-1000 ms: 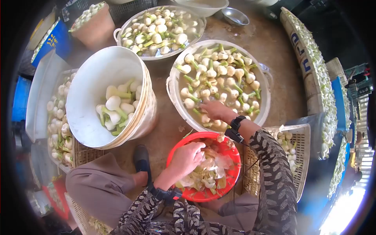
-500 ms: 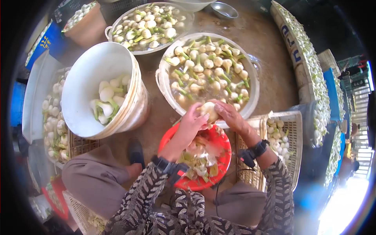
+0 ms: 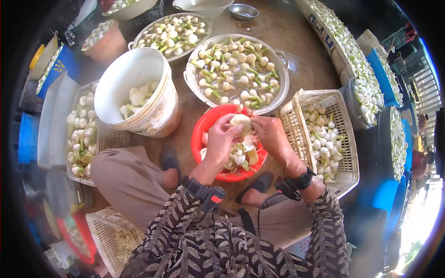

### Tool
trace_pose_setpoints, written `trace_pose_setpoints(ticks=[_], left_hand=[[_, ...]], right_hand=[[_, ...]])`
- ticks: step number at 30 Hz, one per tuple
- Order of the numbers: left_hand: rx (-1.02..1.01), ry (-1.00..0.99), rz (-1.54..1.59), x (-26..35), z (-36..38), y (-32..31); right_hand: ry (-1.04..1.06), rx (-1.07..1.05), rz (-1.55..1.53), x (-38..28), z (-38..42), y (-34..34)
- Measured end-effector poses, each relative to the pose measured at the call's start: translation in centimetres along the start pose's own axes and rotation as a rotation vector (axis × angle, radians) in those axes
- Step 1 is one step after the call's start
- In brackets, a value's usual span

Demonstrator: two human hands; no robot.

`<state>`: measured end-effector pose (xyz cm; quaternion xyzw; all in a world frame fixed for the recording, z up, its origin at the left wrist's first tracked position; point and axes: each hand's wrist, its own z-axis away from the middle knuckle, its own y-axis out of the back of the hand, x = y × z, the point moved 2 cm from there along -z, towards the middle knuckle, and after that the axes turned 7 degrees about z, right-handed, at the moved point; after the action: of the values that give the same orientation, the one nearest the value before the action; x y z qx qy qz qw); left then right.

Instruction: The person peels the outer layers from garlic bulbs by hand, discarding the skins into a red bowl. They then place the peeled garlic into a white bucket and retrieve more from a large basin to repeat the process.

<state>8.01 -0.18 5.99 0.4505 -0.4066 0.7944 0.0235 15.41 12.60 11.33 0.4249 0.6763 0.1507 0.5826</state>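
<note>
A pale garlic bulb [image 3: 242, 123] is between my two hands, above a red basin [image 3: 198, 134]. My left hand [image 3: 222, 140] is closed around the bulb's left side, with the thumb lying across its front. On the opposite side, my right hand [image 3: 271, 136] has its fingers pinched together at the bulb's edge. Whether a strip of skin is caught in that pinch is too small to make out. Below them, papery peelings [image 3: 238, 155] and leafy scraps lie in the basin.
A round tub [image 3: 283, 88] holds bulbs in water, with a second tub [image 3: 206, 34] behind. A white bucket [image 3: 160, 106] with bulbs stands left. On the right is a crate [image 3: 350, 155] of cleaned bulbs; on the left, another crate [image 3: 113, 138]. A metal bowl [image 3: 244, 11] sits farther back.
My view has tilted and shifted, so the basin and tubs appear higher. Both hands have moved from the tub's near rim to above the red basin, the bulb still in them.
</note>
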Motion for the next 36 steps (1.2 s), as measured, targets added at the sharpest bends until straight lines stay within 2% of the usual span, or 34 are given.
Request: trace_pose_setpoints(ticks=[3, 5, 7, 9, 11, 12, 13, 15, 16, 17, 19, 20, 23, 27, 29, 33, 35, 36], left_hand=[[-0.001, -0.006, -0.02, -0.3, 1.4, 0.3], [-0.07, 0.042, 0.064, -0.5, 2.0, 0.7], [-0.128, 0.082, 0.14, -0.1, 2.8, 1.1], [-0.173, 0.121, 0.205, 0.9, 3.7, 2.0], [-0.365, 0.194, 0.3, 2.2, 4.6, 2.5], [-0.346, 0.23, 0.294, 2.4, 4.7, 3.2], [-0.327, 0.224, 0.282, 2.5, 5.0, 3.9], [-0.232, 0.218, 0.413, 2.3, 5.5, 4.9], [-0.175, 0.257, 0.379, 2.5, 5.7, 4.8], [-0.165, 0.263, 0.375, 2.0, 5.6, 5.1], [-0.169, 0.237, 0.258, 1.2, 5.2, 5.2], [-0.211, 0.228, 0.213, 0.8, 5.1, 5.3], [-0.136, 0.266, 0.223, 0.4, 4.9, 4.8], [-0.158, 0.221, 0.172, 0.3, 4.9, 4.3], [-0.193, 0.201, 0.082, 0.3, 4.7, 4.3], [-0.308, 0.159, -0.046, 0.4, 5.0, 4.4], [-0.279, 0.08, -0.213, 0.8, 5.3, 3.6], [-0.303, 0.087, -0.083, 0.9, 5.2, 3.3]], right_hand=[[0.057, 0.06, 0.118, -0.4, 1.7, -0.8], [0.019, 0.109, 0.107, -0.4, 2.7, -1.2], [-0.06, 0.159, 0.119, -0.5, 3.2, -1.2], [-0.184, 0.192, 0.15, 2.2, 3.4, -1.8], [-0.243, 0.001, 0.359, 6.3, 3.9, -3.5], [-0.272, -0.146, 0.333, 5.7, 4.0, -3.4], [-0.263, -0.153, 0.313, 4.7, 3.8, -3.8], [0.122, 0.219, 0.153, 1.9, 3.3, -3.7], [-0.018, 0.026, -0.028, 0.1, 3.3, -3.2], [-0.025, 0.022, -0.037, -1.2, 3.4, -3.0], [0.127, -0.167, -0.041, -3.0, 3.6, -3.4], [0.168, -0.04, 0.008, -2.8, 4.1, -4.1], [0.154, -0.019, 0.158, -2.1, 4.6, -5.1], [0.194, 0.017, 0.249, -2.9, 4.9, -4.7], [0.06, 0.021, 0.26, -2.7, 5.1, -5.2], [-0.014, 0.05, 0.124, -0.9, 4.0, -4.9], [-0.325, -0.12, -0.359, 1.2, 3.8, -5.2], [-0.369, -0.087, -0.485, 1.2, 3.7, -5.4]])
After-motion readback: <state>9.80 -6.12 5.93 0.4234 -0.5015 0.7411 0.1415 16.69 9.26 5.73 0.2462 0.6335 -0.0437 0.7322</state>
